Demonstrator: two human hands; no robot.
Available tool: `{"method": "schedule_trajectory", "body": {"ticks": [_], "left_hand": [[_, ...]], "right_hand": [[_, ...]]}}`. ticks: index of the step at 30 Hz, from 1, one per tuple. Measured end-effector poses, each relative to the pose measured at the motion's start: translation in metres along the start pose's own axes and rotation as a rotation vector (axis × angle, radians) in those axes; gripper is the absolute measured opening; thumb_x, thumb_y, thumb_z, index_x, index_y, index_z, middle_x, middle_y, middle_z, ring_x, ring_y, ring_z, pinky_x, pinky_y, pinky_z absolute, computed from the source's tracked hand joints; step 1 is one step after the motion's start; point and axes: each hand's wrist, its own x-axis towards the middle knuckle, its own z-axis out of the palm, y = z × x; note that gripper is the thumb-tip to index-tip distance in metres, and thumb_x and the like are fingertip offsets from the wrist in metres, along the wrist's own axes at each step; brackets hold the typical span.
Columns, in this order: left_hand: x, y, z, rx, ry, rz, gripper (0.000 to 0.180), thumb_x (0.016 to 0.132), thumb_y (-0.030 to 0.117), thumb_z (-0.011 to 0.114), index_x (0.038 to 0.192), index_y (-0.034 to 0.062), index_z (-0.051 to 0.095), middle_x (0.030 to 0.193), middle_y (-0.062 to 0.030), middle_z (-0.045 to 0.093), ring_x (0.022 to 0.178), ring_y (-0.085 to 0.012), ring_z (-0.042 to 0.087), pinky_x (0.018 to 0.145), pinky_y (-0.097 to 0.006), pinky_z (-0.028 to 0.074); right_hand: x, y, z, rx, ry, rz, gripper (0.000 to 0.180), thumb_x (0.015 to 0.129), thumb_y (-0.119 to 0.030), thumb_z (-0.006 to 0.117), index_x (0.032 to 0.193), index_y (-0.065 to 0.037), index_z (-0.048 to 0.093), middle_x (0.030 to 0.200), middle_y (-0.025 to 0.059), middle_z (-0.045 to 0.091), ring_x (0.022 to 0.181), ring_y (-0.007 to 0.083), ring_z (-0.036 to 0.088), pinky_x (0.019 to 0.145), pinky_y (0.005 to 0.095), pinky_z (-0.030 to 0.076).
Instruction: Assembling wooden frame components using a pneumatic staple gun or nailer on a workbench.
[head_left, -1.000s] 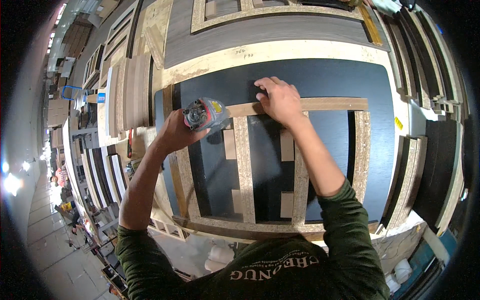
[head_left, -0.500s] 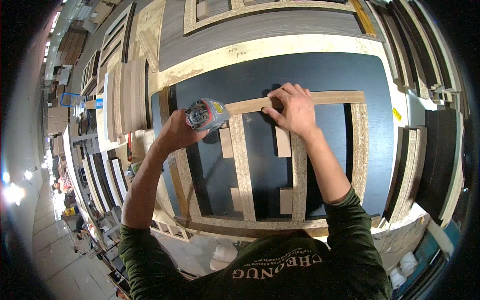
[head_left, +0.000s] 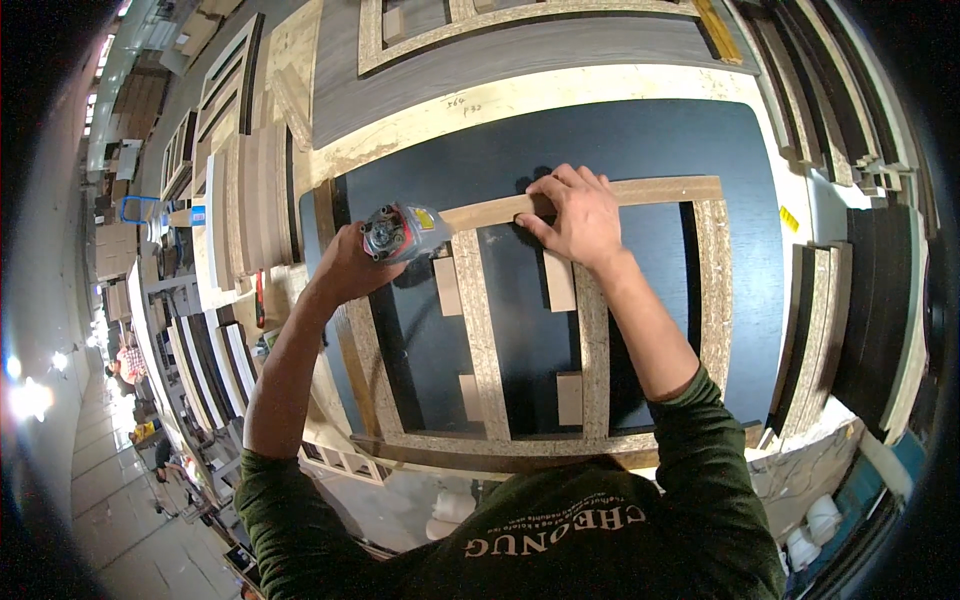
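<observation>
Left hand (head_left: pixel 352 265) is wrapped round a grey-and-red power tool (head_left: pixel 395 232), tool upright over the left part of the far rail; its nose is hidden, so can't tell if it touches wood. Most of the left fingers are behind the tool body, exact finger placement not visible. Right hand (head_left: pixel 582 218) is pinching the wooden strip (head_left: pixel 660 190) that forms that far rail: thumb on the near edge, fingers over the top toward the far edge, gap narrow, only the strip between. Strip runs from under the tool, through the right hand, to the right end rail (head_left: pixel 715 290). It belongs to a chipboard frame lying flat on a dark panel (head_left: pixel 560 135). Inside the frame: 2 inner slats, left slat (head_left: pixel 483 340) and right slat (head_left: pixel 594 350), both running from the strip to the near rail (head_left: pixel 530 445). 4 small blocks (head_left: pixel 559 281) sit on the left sides of the slats, 2 per slat. Brown edge strip (head_left: pixel 345 355) lies along the panel's left side. Panel rests on a pale board (head_left: pixel 420 120). Beyond it, a grey panel (head_left: pixel 560 55) carries 1 more frame (head_left: pixel 560 12). Board stack (head_left: pixel 270 190) at left, more stacked strips (head_left: pixel 815 330) at right. Both arms in dark green sleeves (head_left: pixel 690 420).
</observation>
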Motion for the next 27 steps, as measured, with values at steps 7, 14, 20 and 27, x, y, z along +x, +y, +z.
{"method": "schedule_trajectory", "body": {"ticks": [7, 14, 20, 27], "left_hand": [[0.002, 0.000, 0.006, -0.145, -0.027, -0.125, 0.026, 0.066, 0.011, 0.075, 0.085, -0.0017, 0.062, 0.079, -0.0122, 0.067, 0.070, -0.0161, 0.064, 0.064, -0.031, 0.051], [0.007, 0.001, 0.004, -0.039, -0.147, -0.184, 0.025, 0.066, 0.009, 0.075, 0.084, -0.0017, 0.062, 0.078, -0.0116, 0.067, 0.070, -0.0154, 0.063, 0.064, -0.031, 0.051], [0.005, -0.005, 0.011, -0.187, -0.074, -0.093, 0.029, 0.066, 0.013, 0.076, 0.085, -0.0026, 0.062, 0.079, -0.0142, 0.067, 0.071, -0.0189, 0.065, 0.064, -0.032, 0.052], [-0.004, -0.009, 0.019, -0.051, -0.005, -0.122, 0.041, 0.063, 0.021, 0.078, 0.092, -0.0029, 0.061, 0.084, -0.0179, 0.066, 0.080, -0.0286, 0.066, 0.070, -0.036, 0.052]], "right_hand": [[-0.002, 0.001, 0.001, 0.030, 0.030, -0.017, 0.033, 0.070, -0.038, 0.073, 0.091, -0.013, 0.066, 0.086, 0.0015, 0.056, 0.086, 0.0218, 0.054, 0.080, 0.0361, 0.042], [-0.002, 0.005, 0.005, 0.038, 0.038, -0.022, 0.030, 0.070, -0.037, 0.072, 0.089, -0.014, 0.066, 0.086, 0.0025, 0.056, 0.087, 0.0224, 0.054, 0.080, 0.0367, 0.041], [-0.003, 0.003, 0.001, 0.028, 0.040, -0.023, 0.033, 0.070, -0.037, 0.073, 0.091, -0.012, 0.066, 0.086, 0.0022, 0.057, 0.087, 0.0226, 0.054, 0.080, 0.0354, 0.042], [-0.004, 0.002, 0.003, 0.025, 0.033, -0.033, 0.034, 0.071, -0.038, 0.072, 0.093, -0.014, 0.067, 0.089, 0.0023, 0.057, 0.087, 0.0226, 0.053, 0.081, 0.0363, 0.041]]}}
